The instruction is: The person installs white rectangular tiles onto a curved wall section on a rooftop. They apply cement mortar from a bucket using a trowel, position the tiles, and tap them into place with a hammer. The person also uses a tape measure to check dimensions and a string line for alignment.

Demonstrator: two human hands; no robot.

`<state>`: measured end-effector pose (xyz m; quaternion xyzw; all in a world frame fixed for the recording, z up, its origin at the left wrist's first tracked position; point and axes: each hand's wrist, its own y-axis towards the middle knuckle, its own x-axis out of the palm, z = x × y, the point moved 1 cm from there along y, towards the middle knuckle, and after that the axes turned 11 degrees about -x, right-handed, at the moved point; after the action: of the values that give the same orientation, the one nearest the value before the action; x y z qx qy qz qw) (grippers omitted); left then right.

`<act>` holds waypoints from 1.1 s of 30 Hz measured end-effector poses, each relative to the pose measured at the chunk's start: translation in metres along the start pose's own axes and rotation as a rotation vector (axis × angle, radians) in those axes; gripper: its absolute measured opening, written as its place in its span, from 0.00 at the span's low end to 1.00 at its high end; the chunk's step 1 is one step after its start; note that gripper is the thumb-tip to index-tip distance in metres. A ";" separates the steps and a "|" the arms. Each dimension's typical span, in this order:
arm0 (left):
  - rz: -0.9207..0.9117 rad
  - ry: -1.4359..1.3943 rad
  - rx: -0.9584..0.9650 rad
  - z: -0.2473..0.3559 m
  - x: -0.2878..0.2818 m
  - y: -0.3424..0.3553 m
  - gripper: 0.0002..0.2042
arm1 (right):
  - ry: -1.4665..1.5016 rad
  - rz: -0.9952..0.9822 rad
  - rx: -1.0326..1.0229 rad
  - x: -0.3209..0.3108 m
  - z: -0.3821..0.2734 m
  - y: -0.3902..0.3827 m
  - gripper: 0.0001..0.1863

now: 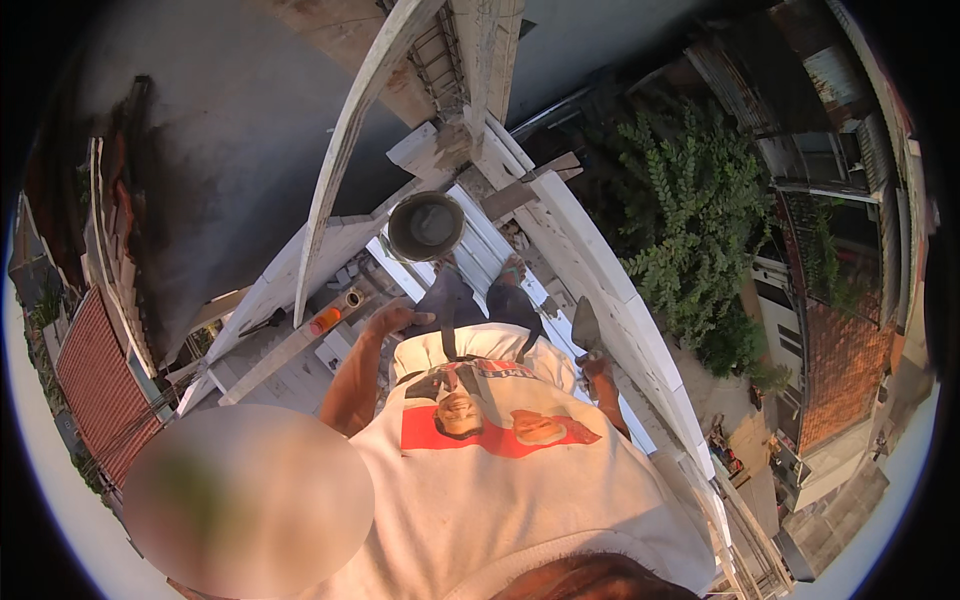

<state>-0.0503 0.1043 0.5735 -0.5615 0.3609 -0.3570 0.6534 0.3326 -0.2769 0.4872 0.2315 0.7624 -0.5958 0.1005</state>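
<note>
My left hand (392, 322) rests against my dark trouser leg (440, 305), fingers curled; whatever they may hold is hidden. Low at my right side, my right hand (598, 368) grips a trowel (584, 326), blade pointing away from me. A dark round bucket (425, 225), grey inside, is just beyond my bare feet, which are on pale ribbed metal sheeting (478, 225). Left of my left hand, an orange bottle-like container (325, 321) and a small open tin (352, 298) sit on a narrow board (262, 370).
Pale block walls (650, 350) border both sides of the narrow, high standing place, with drops beyond. A long curved plank (335, 160) rises at the far left of the bucket. Below are a leafy tree (690, 250) at right and red roofs (105, 370) at left.
</note>
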 end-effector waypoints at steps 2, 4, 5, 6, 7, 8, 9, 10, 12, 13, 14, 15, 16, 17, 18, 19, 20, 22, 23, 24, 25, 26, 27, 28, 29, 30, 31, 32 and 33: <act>0.024 -0.082 0.041 -0.010 -0.010 0.004 0.36 | 0.000 -0.030 -0.062 0.008 -0.010 0.009 0.08; 0.030 -0.146 0.102 -0.043 -0.022 0.037 0.40 | 0.042 -0.058 -0.145 0.020 -0.027 0.013 0.09; 0.015 -0.173 0.102 -0.062 -0.027 0.061 0.40 | 0.067 -0.069 -0.191 0.022 -0.045 0.015 0.09; 0.003 -0.195 0.104 -0.082 -0.032 0.088 0.40 | -0.031 -0.058 -0.169 0.027 -0.063 0.019 0.11; -0.010 -0.213 0.104 -0.094 -0.037 0.105 0.39 | -0.080 -0.058 -0.192 0.033 -0.086 0.022 0.12; 0.034 -0.240 0.096 -0.093 -0.035 0.109 0.33 | -0.127 -0.057 -0.213 0.040 -0.107 0.027 0.12; 0.071 -0.258 0.115 -0.099 -0.038 0.120 0.29 | -0.170 -0.053 -0.237 0.049 -0.120 0.038 0.13; 0.103 -0.275 0.135 -0.103 -0.041 0.132 0.26 | -0.316 -0.003 -0.407 0.059 -0.117 0.061 0.23; 0.139 -0.389 0.074 -0.116 -0.042 0.163 0.20 | -0.391 -0.068 -0.430 0.079 -0.153 0.092 0.30; 0.165 -0.458 0.043 -0.120 -0.041 0.181 0.17 | -0.436 -0.107 -0.452 0.090 -0.179 0.104 0.34; 0.250 -0.483 0.031 -0.117 -0.043 0.203 0.19 | -0.492 -0.143 -0.467 0.101 -0.201 0.117 0.38; 0.329 -0.506 0.017 -0.109 -0.045 0.223 0.21 | -0.480 -0.131 -0.492 0.116 -0.213 0.143 0.38; 0.409 -0.537 -0.005 -0.107 -0.046 0.246 0.23 | -0.475 -0.129 -0.518 0.132 -0.222 0.169 0.38; 0.476 -0.473 0.035 -0.113 -0.053 0.285 0.25 | -0.476 -0.134 -0.543 0.151 -0.228 0.199 0.39; 0.535 -0.406 0.069 -0.132 -0.064 0.336 0.27 | -0.470 -0.135 -0.615 0.170 -0.231 0.230 0.39; 0.589 -0.341 0.097 -0.152 -0.071 0.378 0.29 | -0.469 -0.140 -0.684 0.188 -0.233 0.262 0.39; 0.620 -0.505 0.068 -0.161 -0.081 0.413 0.31 | -0.471 -0.150 -0.760 0.206 -0.235 0.295 0.40; 0.824 -0.713 0.038 -0.148 -0.086 0.460 0.38 | -0.485 -0.187 -0.962 0.238 -0.247 0.349 0.35; 0.767 -0.744 0.179 -0.170 -0.102 0.482 0.39 | -0.463 -0.273 -0.986 0.256 -0.264 0.361 0.33; 0.670 -0.758 0.308 -0.165 -0.108 0.495 0.39 | -0.450 -0.337 -1.001 0.264 -0.280 0.370 0.32; 0.709 -0.876 0.139 -0.146 -0.105 0.506 0.38 | -0.468 -0.322 -1.109 0.273 -0.284 0.383 0.30; 0.665 -0.965 0.129 -0.121 -0.101 0.508 0.40 | -0.480 -0.299 -1.222 0.280 -0.289 0.396 0.29; 0.639 -0.931 0.074 -0.133 -0.111 0.523 0.42 | -0.476 -0.292 -1.348 0.291 -0.297 0.405 0.28; 0.588 -1.010 0.140 -0.145 -0.112 0.539 0.43 | -0.551 -0.308 -1.370 0.301 -0.305 0.410 0.27; 0.476 -1.037 0.220 -0.138 -0.109 0.547 0.42 | -0.639 -0.306 -1.387 0.305 -0.312 0.410 0.26; 0.496 -1.007 0.242 -0.144 -0.113 0.558 0.40 | -0.713 -0.304 -1.416 0.311 -0.319 0.410 0.25; 0.511 -0.975 0.267 -0.150 -0.115 0.569 0.39 | -0.760 -0.309 -1.456 0.316 -0.324 0.410 0.24; 0.565 -0.940 0.304 -0.135 -0.114 0.572 0.38 | -0.816 -0.296 -1.484 0.316 -0.327 0.411 0.23; 0.620 -0.900 0.341 -0.107 -0.112 0.562 0.37 | -0.869 -0.281 -1.513 0.319 -0.327 0.414 0.23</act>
<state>-0.1633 0.2152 0.0120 -0.4127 0.1323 0.0724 0.8983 0.2905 0.1856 0.0818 -0.2399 0.8683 0.0263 0.4333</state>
